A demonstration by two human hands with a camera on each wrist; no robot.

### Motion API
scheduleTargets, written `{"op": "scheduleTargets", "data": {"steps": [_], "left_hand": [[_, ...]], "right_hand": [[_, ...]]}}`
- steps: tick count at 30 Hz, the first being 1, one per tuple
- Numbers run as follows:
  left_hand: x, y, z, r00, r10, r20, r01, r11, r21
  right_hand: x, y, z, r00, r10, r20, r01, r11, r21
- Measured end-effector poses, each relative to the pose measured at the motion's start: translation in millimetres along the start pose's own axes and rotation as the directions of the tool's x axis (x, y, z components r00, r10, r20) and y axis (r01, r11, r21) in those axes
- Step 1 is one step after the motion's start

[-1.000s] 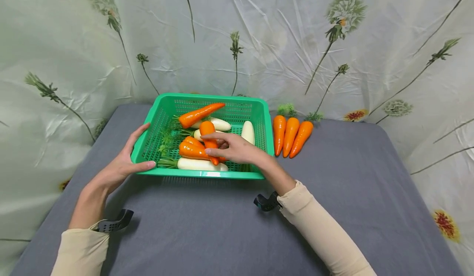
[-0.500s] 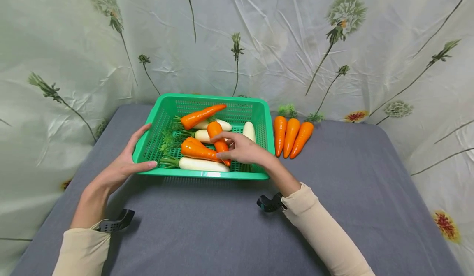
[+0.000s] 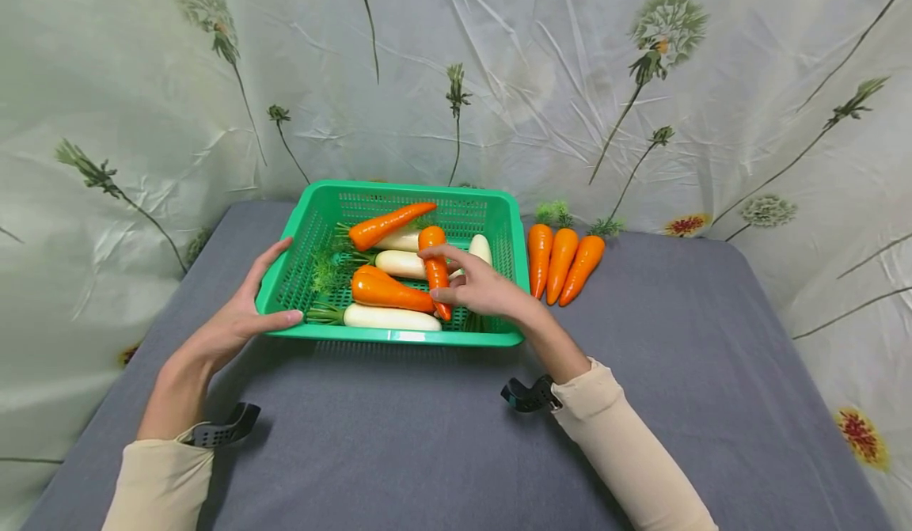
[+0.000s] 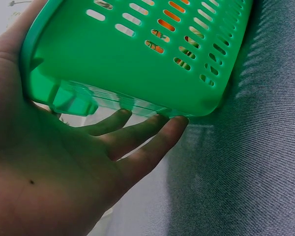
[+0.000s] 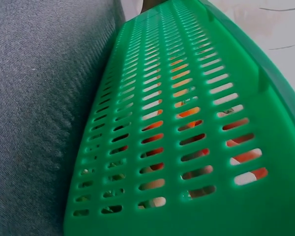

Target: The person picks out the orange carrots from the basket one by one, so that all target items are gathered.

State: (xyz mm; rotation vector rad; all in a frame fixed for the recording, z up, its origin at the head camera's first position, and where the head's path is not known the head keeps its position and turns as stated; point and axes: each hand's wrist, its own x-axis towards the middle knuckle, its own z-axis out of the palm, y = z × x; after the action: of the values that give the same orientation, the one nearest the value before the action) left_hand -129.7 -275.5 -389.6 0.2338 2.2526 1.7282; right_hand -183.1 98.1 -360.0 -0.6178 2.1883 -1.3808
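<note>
1. The right hand is pinching an orange carrot between thumb and curled fingers, lifting it nearly upright over the green basket; judged best, the grip is staying near the carrot's middle so the tip is clearing the neighbours.
2. The left hand is bracing the basket's corner at 9 o'clock, fingers straight along the wall and thumb lying along the front rim; this is likely keeping the basket from sliding.
3. The basket is holding two more orange carrots, white radishes and green tops.
4. Three carrots are lying side by side on the grey table, at the basket's 3 o'clock.
</note>
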Motion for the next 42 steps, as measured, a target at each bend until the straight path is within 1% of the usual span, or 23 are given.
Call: {"op": "scheduleTargets", "data": {"steps": [3,7,14,21,28,34,42], "left_hand": [[-0.6,0.3,-0.4,1.0,-0.006,0.002,0.006,1.0,0.004],[-0.7,0.5,-0.5,1.0,-0.009,0.001,0.009,1.0,0.006],[0.3,0.3,-0.3,1.0,-0.006,0.0,0.006,1.0,0.001],[0.1,-0.4,-0.3,1.0,-0.009,-0.004,0.009,1.0,0.001],[0.7,-0.3,-0.6,1.0,-0.011,-0.002,0.011,1.0,0.011],[1.5,0.0,-0.1,1.0,-0.009,-0.004,0.009,1.0,0.009],[1.0,0.0,-1.0,1.0,-0.028,-0.007,0.028,1.0,0.013]], "right_hand": [[-0.5,0.0,-1.7,1.0,-0.001,-0.001,0.001,0.999,0.049],[-0.5,-0.9,-3.7,1.0,-0.021,-0.016,0.022,0.998,0.065],[-1.9,-3.7,-8.2,0.996,-0.027,-0.082,0.029,0.999,0.026],[-8.7,-7.9,-15.3,0.987,-0.095,-0.133,0.096,0.995,-0.002],[-16.3,-9.7,-21.7,0.978,-0.12,-0.172,0.126,0.992,0.024],[-21.1,-7.8,-28.6,0.973,-0.135,-0.188,0.144,0.989,0.039],[-27.7,-5.0,-38.1,0.959,-0.174,-0.223,0.188,0.981,0.043]]}}
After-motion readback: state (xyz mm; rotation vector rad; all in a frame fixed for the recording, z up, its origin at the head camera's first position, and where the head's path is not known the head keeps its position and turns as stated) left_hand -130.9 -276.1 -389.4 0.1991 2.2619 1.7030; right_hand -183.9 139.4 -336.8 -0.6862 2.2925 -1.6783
